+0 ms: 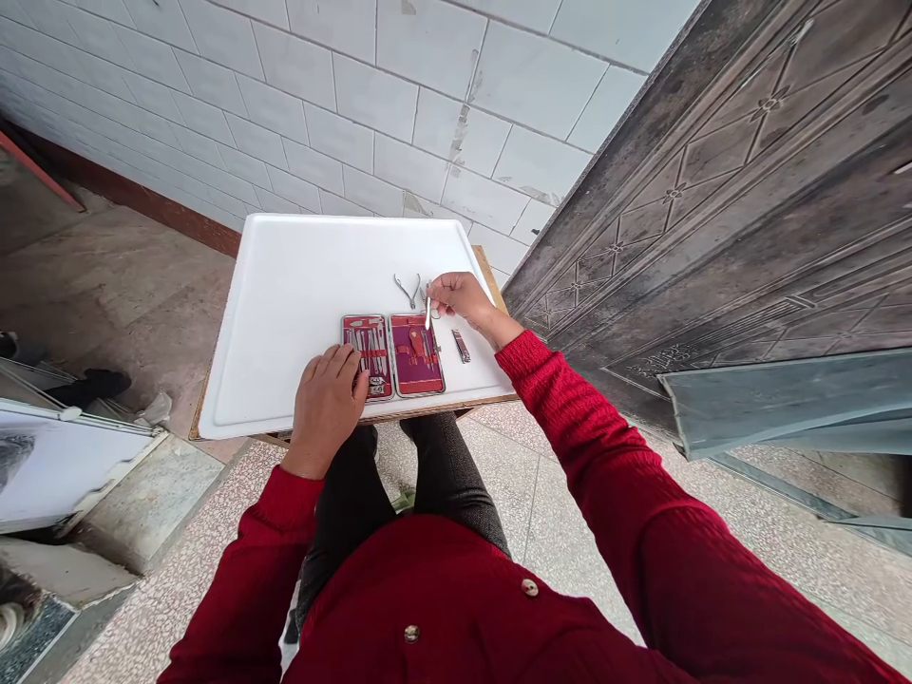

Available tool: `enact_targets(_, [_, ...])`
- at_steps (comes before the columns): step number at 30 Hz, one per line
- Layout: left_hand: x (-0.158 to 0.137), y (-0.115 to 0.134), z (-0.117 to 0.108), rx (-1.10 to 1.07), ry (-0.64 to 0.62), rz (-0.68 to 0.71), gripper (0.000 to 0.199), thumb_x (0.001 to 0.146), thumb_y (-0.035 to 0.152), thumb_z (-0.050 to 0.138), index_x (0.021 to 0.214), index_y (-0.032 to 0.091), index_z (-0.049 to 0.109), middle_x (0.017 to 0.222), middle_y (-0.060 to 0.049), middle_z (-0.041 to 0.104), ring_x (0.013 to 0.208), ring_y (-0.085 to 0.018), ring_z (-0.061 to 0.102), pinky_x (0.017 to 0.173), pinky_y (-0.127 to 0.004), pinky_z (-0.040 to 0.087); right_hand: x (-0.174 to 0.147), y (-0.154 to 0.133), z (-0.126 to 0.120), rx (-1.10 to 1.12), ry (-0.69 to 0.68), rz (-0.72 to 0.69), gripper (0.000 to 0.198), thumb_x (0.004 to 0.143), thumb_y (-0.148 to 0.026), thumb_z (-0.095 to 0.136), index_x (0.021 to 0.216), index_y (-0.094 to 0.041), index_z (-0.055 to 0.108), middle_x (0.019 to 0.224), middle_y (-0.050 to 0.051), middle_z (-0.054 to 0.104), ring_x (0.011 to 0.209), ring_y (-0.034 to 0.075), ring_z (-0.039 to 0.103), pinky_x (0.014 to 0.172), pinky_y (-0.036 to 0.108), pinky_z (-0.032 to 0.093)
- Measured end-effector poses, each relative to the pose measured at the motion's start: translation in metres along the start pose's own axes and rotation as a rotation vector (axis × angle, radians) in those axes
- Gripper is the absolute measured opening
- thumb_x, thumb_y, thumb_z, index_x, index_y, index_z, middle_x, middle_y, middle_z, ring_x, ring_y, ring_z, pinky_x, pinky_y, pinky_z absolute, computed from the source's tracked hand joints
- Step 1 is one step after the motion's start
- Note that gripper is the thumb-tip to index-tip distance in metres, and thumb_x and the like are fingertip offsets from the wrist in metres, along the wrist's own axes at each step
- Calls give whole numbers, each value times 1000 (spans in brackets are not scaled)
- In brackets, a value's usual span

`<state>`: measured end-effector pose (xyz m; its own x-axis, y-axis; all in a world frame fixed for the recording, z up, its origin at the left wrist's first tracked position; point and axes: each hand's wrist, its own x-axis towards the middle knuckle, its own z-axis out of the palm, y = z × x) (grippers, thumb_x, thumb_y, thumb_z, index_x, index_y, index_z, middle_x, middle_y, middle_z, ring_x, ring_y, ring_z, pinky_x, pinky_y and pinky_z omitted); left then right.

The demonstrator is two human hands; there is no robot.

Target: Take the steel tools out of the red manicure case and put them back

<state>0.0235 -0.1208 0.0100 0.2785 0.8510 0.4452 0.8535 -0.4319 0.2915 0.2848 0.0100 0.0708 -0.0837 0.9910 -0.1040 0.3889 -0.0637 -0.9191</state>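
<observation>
A manicure case (417, 388) lies unfolded on a white board, its dark red lining holding several small metal tools under straps. My left hand (328, 404) rests on the case's left edge, fingers stretched out over it and thumb toward the lower tools. Between the fingertips of my right hand (463, 296) is a slim silvery metal tool (428, 312), pointing down above the right half of the case; its exact kind is unclear. Cuticle nippers (409, 292) lie spread behind the case. To its right is a nail clipper (462, 346). Another metal piece beside my right fingers is partly hidden.
The white board (285, 285) has a raised rim and sits on a wooden table (491, 275) against a tiled wall (342, 123). A dark patterned metal door (712, 190) stands at the right. My legs are under the near edge.
</observation>
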Motion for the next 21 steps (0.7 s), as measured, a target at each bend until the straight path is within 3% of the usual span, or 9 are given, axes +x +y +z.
enact_targets(5, [0,1,-2,6,0,0,42,104,32,41,131,12,66,141,-19,66,137,-34,58,116,-53,43,38,-12,-7,-237,104,-66,26,88,-15,66,64,-16,58,63,1,64,50,8,53,55,22,41])
enact_targets(8, [0,1,-2,4,10,1,42,104,32,41,131,12,66,140,-18,67,135,-34,59,115,-53,44,52,-17,-4,-473,60,-15,21,87,-14,64,66,-14,64,62,2,65,53,11,56,63,25,45])
enact_targets(11, [0,1,-2,-7,17,-3,41,104,32,41,132,14,66,140,-18,67,135,-34,59,115,-53,44,50,-17,3,-623,89,-3,11,88,-20,66,89,-12,73,76,6,73,64,16,63,67,27,46])
enact_targets(14, [-1,1,-2,-6,10,-2,42,104,32,41,132,14,66,141,-18,67,136,-34,58,116,-53,44,28,-15,8,-727,192,-97,20,90,-22,66,106,-13,73,94,9,76,80,19,66,67,27,43])
enact_targets(17, [-1,1,-1,-3,8,1,42,104,31,41,132,12,66,140,-19,66,136,-35,58,115,-54,44,-3,-13,10,-812,34,-112,14,91,-24,66,88,-15,76,86,8,75,78,19,64,66,28,41])
enact_targets(21, [0,1,0,3,15,4,42,104,31,41,132,12,66,140,-19,67,135,-35,59,114,-54,45,-34,-15,15,-925,-188,-47,21,90,-28,69,73,-17,74,72,6,72,71,18,63,64,28,40])
